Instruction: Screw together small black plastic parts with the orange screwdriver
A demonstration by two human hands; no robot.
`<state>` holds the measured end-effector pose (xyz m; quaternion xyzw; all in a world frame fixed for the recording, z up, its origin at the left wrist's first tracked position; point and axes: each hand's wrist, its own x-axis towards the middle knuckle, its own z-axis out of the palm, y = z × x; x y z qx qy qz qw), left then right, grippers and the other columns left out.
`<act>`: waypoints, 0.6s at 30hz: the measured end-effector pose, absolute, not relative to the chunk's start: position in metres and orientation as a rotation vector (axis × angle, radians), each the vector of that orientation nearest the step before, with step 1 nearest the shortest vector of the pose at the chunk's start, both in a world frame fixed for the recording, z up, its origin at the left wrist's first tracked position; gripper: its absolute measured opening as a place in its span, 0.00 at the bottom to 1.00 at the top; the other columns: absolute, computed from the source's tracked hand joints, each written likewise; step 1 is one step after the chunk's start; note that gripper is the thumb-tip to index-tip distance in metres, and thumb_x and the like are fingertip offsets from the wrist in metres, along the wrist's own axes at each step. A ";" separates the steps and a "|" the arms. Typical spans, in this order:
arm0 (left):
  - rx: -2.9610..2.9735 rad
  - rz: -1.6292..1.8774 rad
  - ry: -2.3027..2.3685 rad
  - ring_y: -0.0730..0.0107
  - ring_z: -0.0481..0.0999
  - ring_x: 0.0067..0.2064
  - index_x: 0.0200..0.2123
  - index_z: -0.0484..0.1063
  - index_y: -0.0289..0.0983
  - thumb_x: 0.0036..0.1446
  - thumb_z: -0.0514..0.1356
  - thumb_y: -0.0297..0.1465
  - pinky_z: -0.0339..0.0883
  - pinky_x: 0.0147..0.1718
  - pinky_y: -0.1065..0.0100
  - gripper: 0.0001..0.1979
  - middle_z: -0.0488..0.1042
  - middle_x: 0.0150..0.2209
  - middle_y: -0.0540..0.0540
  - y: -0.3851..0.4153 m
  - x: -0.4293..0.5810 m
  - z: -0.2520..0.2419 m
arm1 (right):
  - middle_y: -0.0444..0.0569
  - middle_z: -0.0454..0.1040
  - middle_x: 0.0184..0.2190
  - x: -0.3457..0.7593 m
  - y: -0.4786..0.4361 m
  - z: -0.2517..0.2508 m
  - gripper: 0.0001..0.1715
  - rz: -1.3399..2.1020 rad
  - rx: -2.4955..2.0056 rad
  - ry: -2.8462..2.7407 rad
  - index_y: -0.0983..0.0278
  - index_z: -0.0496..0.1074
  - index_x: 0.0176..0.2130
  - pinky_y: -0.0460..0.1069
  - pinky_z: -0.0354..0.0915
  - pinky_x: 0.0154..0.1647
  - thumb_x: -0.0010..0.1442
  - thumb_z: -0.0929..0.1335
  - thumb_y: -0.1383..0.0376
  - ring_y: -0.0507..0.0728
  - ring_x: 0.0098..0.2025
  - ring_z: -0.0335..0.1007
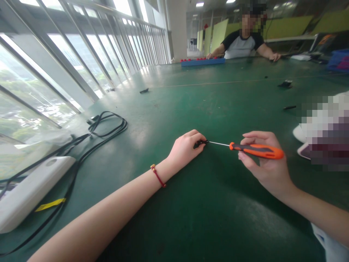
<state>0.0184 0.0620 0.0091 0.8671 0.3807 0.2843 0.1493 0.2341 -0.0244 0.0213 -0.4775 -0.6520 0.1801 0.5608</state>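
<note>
My left hand (pixel 187 146) is closed on a small black part (pixel 200 142), pinched between thumb and fingers just above the green tabletop (pixel 174 211). Most of that part is hidden by the fingers, so its kind cannot be made out. On the right, my right hand (pixel 268 169) holds a screwdriver (pixel 257 150) with an orange and dark grey handle. Its thin metal shaft points left, and the tip meets the black part or lies right beside it. The handle rests against the palm, with the fingers above and the thumb below.
Black cables (pixel 109 123) and a white power strip (pixel 35 185) lie at the left. Across the table sits a person (pixel 242 42) near a blue strip with red pieces (pixel 203 62). Small black pieces (pixel 285 84) lie farther back. A partly pixelated object (pixel 327 134) stands at the right.
</note>
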 end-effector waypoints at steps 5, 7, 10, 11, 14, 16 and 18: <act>2.488 0.818 1.085 0.71 0.75 0.38 0.38 0.75 0.38 0.58 0.58 0.27 0.70 0.39 0.70 0.07 0.75 0.41 0.48 0.061 0.018 0.010 | 0.41 0.70 0.25 0.234 -0.028 0.025 0.07 0.460 -1.205 -1.665 0.58 0.70 0.38 0.45 0.65 0.21 0.57 0.70 0.65 0.51 0.24 0.68; 2.483 0.820 1.085 0.72 0.75 0.38 0.38 0.75 0.38 0.58 0.58 0.27 0.70 0.38 0.70 0.07 0.75 0.41 0.48 0.061 0.018 0.010 | 0.43 0.72 0.28 0.234 -0.028 0.024 0.06 0.400 -1.232 -1.656 0.58 0.70 0.37 0.46 0.67 0.25 0.57 0.70 0.64 0.52 0.27 0.71; 2.478 0.823 1.091 0.72 0.75 0.38 0.38 0.75 0.38 0.58 0.58 0.27 0.70 0.37 0.70 0.07 0.75 0.40 0.49 0.061 0.019 0.010 | 0.46 0.71 0.35 0.234 -0.026 0.022 0.17 0.363 -1.150 -1.552 0.57 0.68 0.43 0.49 0.71 0.36 0.53 0.71 0.67 0.55 0.35 0.72; 2.478 0.824 1.092 0.72 0.75 0.38 0.38 0.75 0.38 0.58 0.58 0.27 0.70 0.37 0.70 0.07 0.75 0.40 0.49 0.061 0.019 0.010 | 0.46 0.70 0.36 0.234 -0.025 0.022 0.20 0.383 -1.108 -1.531 0.57 0.67 0.45 0.50 0.72 0.38 0.52 0.71 0.68 0.55 0.36 0.71; 2.477 0.820 1.085 0.72 0.75 0.38 0.38 0.75 0.38 0.58 0.58 0.27 0.70 0.38 0.70 0.07 0.75 0.40 0.49 0.062 0.019 0.009 | 0.43 0.67 0.30 0.233 -0.025 0.024 0.22 0.488 -1.056 -1.556 0.57 0.65 0.47 0.48 0.70 0.30 0.53 0.70 0.68 0.53 0.29 0.68; 2.474 0.821 1.083 0.72 0.75 0.38 0.38 0.75 0.38 0.58 0.58 0.27 0.70 0.38 0.70 0.07 0.75 0.41 0.49 0.062 0.018 0.009 | 0.40 0.66 0.24 0.233 -0.027 0.025 0.14 0.518 -1.107 -1.614 0.57 0.68 0.43 0.46 0.65 0.22 0.56 0.69 0.67 0.51 0.23 0.65; 2.473 0.829 1.080 0.72 0.75 0.38 0.38 0.75 0.39 0.58 0.58 0.27 0.69 0.38 0.71 0.07 0.75 0.41 0.49 0.062 0.018 0.009 | 0.39 0.66 0.21 0.234 -0.028 0.026 0.06 0.508 -1.173 -1.662 0.58 0.69 0.39 0.45 0.62 0.19 0.58 0.69 0.66 0.49 0.19 0.63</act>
